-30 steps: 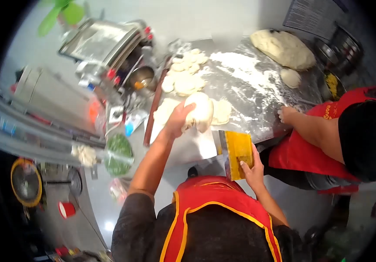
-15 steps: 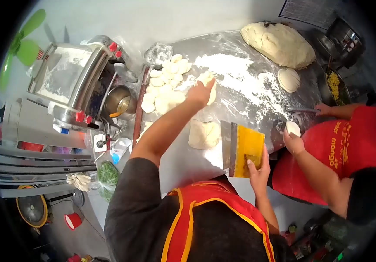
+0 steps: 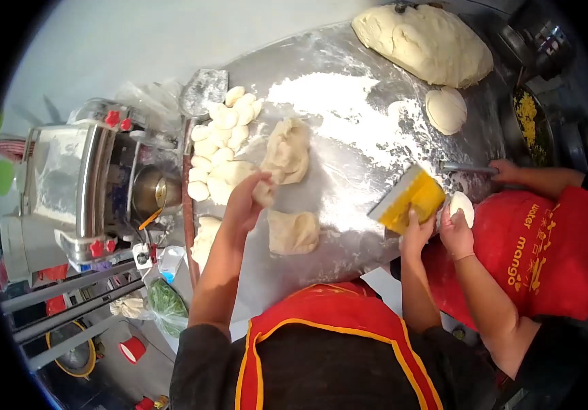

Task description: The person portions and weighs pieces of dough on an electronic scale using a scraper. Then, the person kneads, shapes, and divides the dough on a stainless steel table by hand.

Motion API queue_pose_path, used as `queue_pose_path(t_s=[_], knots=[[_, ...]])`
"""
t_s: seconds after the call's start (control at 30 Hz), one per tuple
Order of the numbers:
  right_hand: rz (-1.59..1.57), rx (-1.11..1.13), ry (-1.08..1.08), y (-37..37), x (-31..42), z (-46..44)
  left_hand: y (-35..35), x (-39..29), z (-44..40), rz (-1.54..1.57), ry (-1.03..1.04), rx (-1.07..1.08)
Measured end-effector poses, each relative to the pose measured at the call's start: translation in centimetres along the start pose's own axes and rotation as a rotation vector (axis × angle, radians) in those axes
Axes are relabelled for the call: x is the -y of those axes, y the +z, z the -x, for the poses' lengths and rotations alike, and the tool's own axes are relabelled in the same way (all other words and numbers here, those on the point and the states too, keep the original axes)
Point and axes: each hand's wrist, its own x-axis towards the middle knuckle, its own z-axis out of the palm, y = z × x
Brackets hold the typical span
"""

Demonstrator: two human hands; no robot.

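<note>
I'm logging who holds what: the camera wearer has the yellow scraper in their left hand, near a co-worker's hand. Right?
Wrong hand: the head view shows the yellow scraper in the wearer's right hand, near a co-worker's hand.

A small, pale piece of dough (image 3: 264, 193) sits pinched in the left hand (image 3: 243, 206), just beside a bigger, rumpled lump of dough (image 3: 288, 150) on the bench (image 3: 301, 58), and over there a yellow scraper (image 3: 415, 198) tilts in the right hand (image 3: 418, 236), straight greyish blade facing away from the palm!
</note>
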Motion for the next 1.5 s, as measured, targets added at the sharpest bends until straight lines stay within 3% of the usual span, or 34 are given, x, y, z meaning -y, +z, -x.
queue_pose_path(t_s=[0.03,0.13,0.27,0.37,0.47,0.57,0.63,0.73,0.8,0.87,0.97,1.03,1.1,1.2,1.3,1.4,1.5], knots=[[0.102,-0.074,0.032,-0.5,-0.7,1.1,-0.6,0.9,0.6,-0.025,0.019,-0.042],[0.049,-0.011,0.133,0.9,-1.7,-0.2,-1.6,2.8,2.1,-0.062,0.059,-0.14],[0.133,0.015,0.019,10.1,-2.4,-7.3,-0.6,3.2,3.4,-0.037,0.044,-0.18],[-0.018,0.038,0.059,17.3,-3.0,-12.6,-1.2,3.7,3.9,0.001,0.044,-0.189],[0.153,0.172,-0.012,22.6,-3.5,-17.6,-1.5,3.8,4.3,0.033,0.072,-0.231],[0.146,0.296,0.05,27.2,-1.9,-19.5,-1.8,3.9,4.9,0.056,0.023,-0.287],[0.17,0.336,-0.044,30.5,-0.8,-19.0,-1.9,4.1,5.1,0.07,0.012,-0.319],[0.462,0.486,-0.067,35.1,0.3,-17.9,-1.7,4.2,5.3,0.106,0.017,-0.292],[0.531,0.565,-0.285,37.7,0.3,-16.2,-1.3,4.1,5.0,0.107,0.016,-0.273],[0.719,0.737,-0.187,38.3,4.2,-14.2,-0.8,3.9,4.8,0.103,0.023,-0.258],[0.743,0.682,-0.131,34.2,9.1,-14.0,-0.2,3.4,4.8,0.103,0.024,-0.229],[0.63,0.423,-0.415,28.6,6.3,-16.5,0.0,2.9,4.8,0.117,0.021,-0.183],[0.241,0.336,-0.281,21.4,3.2,-18.8,0.3,2.6,4.3,0.162,-0.001,-0.08],[0.231,0.03,-0.153,14.6,2.6,-17.8,0.8,2.3,3.6,0.196,-0.032,0.08],[0.068,0.129,0.028,15.0,0.2,-19.1,2.0,1.9,3.6,0.196,-0.076,0.121],[0.594,0.344,-0.221,20.7,3.1,-17.4,2.5,2.2,2.1,0.109,-0.064,0.095],[0.653,0.409,-0.281,22.9,8.2,-12.2,2.3,1.2,1.6,-0.065,0.058,0.038]])
